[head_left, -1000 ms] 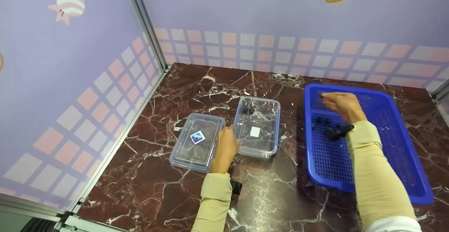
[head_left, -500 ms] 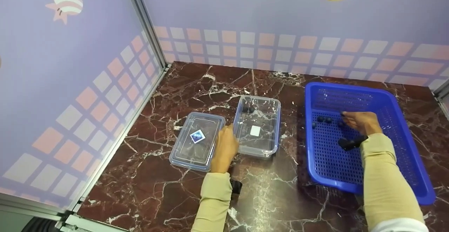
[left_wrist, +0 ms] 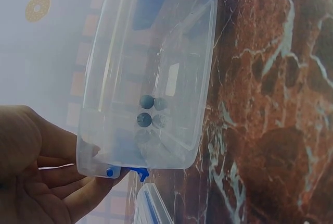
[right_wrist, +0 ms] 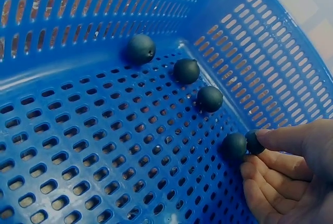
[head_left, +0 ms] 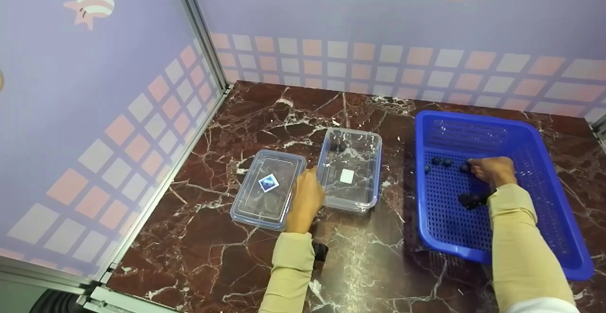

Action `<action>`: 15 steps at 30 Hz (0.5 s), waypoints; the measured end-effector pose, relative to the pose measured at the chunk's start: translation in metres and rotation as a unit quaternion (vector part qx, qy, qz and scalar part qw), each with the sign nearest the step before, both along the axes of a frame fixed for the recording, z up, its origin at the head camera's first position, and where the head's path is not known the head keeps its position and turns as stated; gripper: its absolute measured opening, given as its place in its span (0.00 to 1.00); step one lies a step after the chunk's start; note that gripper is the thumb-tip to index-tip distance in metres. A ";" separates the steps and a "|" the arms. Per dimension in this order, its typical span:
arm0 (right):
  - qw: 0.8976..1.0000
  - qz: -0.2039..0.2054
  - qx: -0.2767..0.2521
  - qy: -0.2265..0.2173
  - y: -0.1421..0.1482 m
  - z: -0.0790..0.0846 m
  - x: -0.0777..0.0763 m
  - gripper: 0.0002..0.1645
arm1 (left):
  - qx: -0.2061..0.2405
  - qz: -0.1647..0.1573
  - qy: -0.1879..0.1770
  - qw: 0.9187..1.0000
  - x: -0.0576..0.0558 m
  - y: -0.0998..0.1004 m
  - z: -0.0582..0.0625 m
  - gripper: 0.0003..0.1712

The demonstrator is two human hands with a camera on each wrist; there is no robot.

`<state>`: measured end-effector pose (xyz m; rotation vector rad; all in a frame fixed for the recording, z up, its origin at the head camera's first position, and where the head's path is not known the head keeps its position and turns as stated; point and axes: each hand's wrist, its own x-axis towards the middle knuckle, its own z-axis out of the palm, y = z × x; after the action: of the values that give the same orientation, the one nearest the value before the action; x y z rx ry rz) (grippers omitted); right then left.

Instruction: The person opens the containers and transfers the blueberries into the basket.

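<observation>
In the head view my left hand (head_left: 305, 199) is at the near left side of a clear plastic container (head_left: 349, 199). The left wrist view shows its thumb inside and its fingers outside, pinching the wall near a corner. Two dark balls (left_wrist: 145, 110) lie in the container, mirrored in its wall. My right hand (head_left: 494, 171) is inside a blue perforated basket (head_left: 421, 199). Between thumb and fingers it pinches a small dark blueberry-like ball (right_wrist: 255, 141), right beside a similar ball (right_wrist: 234, 145) on the basket floor. More such balls (right_wrist: 209, 99) lie in a line along the basket's wall.
A clear lid (head_left: 251, 204) with a diamond-shaped label lies left of the container. Everything stands on a dark red marbled table (head_left: 369, 275). Patterned lilac panels (head_left: 355, 14) close off the back and left, with a metal rail (head_left: 201, 29) in the corner.
My right hand has moved right and lower into the basket, toward the balls, a dark spot showing at its fingertips throughout. The left hand keeps its place at the container.
</observation>
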<state>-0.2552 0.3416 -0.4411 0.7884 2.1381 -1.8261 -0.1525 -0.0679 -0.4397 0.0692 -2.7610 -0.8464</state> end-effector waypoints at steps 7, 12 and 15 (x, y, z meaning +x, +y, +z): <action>1.000 0.001 0.011 0.005 -0.001 0.002 0.002 0.15 | 0.008 -0.003 0.002 1.000 0.001 -0.001 -0.001 0.22; 1.000 0.004 0.025 0.016 -0.002 0.010 0.000 0.13 | 0.010 -0.005 0.005 1.000 0.001 -0.001 -0.001 0.22; 0.999 0.007 0.041 0.026 -0.005 0.017 -0.002 0.14 | 0.005 -0.010 0.010 1.000 0.001 -0.001 -0.001 0.21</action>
<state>-0.2567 0.3370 -0.4242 0.7500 2.2580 -1.7804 -0.1518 -0.0686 -0.4403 0.0346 -2.7431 -0.8603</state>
